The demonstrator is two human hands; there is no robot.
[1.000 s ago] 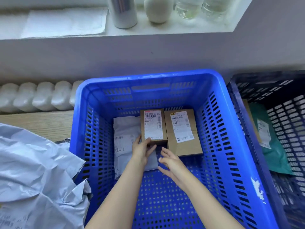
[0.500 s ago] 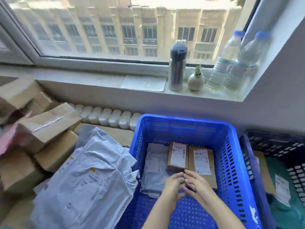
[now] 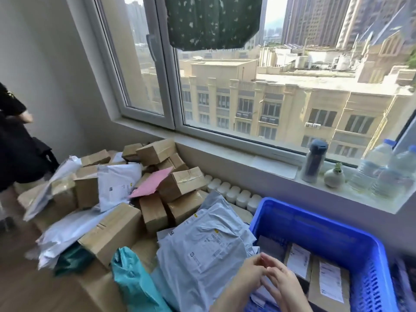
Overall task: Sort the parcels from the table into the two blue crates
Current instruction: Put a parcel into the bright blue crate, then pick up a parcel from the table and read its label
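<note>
Both hands are meeting above the near left corner of the crate (image 3: 315, 221). The left hand (image 3: 249, 273) and the right hand (image 3: 284, 283) are touching each other at the fingertips. The fingers are lying half bent, so each grip is loose. As the picture is blurred here, I can only say that they seem to be holding nothing.

Inside the crate a small box (image 3: 297, 263) and a large box (image 3: 331, 283) are lying side by side with their white labels up. A grey bag (image 3: 270, 246) is lying flat just left of the small box. Only a dark edge of the second crate (image 3: 404, 280) is showing at the right border, just beside the first one.

The other parcels are waiting in a pile on the desk (image 3: 33, 293), left of the crate. A big grey mailer (image 3: 209, 244) is leaning against the crate's left wall, and a teal bag (image 3: 135, 280) is lying near it. Behind them, brown boxes (image 3: 182, 183) are lying in a heap, with a pink envelope (image 3: 153, 183) and a white mailer (image 3: 117, 185) among them.

A flask (image 3: 314, 161), a vase (image 3: 334, 176) and bottles (image 3: 371, 167) are standing on the sill (image 3: 247, 158). A person in black (image 3: 13, 143) is standing at the left edge.
</note>
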